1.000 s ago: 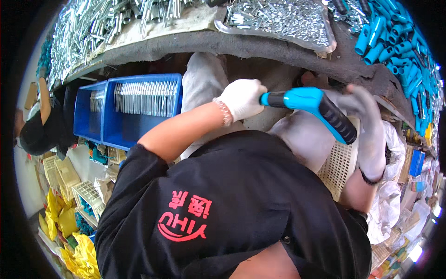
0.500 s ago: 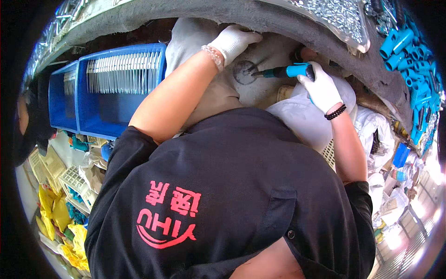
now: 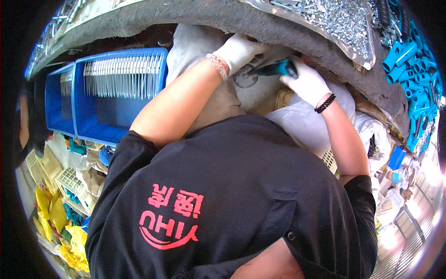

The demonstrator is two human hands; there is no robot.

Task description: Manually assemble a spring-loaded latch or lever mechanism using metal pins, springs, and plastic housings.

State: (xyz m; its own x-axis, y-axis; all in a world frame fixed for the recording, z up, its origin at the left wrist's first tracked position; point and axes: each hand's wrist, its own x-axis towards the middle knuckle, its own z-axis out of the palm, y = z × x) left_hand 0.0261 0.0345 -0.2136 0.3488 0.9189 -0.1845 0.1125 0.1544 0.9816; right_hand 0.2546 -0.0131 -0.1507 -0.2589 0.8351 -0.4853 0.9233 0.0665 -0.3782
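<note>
Steadying is advised for the teal-black handle (image 3: 278, 69) gripped by the right hand (image 3: 306, 83), near the left hand (image 3: 238, 51), grip unclear.

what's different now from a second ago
The left hand has let go of the narrow end of the teal-and-black tool. The right hand, a blur beside it before, now grips it. The tool has gone down, away from the camera, and points left. The blue bins and their metal rods look unchanged.
</note>
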